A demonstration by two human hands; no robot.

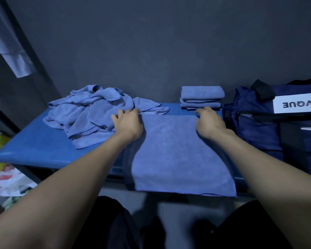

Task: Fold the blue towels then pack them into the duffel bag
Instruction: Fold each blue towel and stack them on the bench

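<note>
While a white label reading "LVQUE", seen upside down, shows on the navy duffel bag (269,123) at 3 o'clock, a blue towel (178,151) lies flat before me on the blue table (32,144), its near edge overhanging. My left hand (128,123) and right hand (209,123) pinch its far corners, fingers curled. Unfolded towels (95,114) heap at 10 o'clock; folded towels (202,97) stack at 1 o'clock.

You have one blue towel (178,151) spread flat, unfolded towels (90,114) heaped left, folded towels (202,97) stacked beside the navy duffel bag (258,126).
</note>
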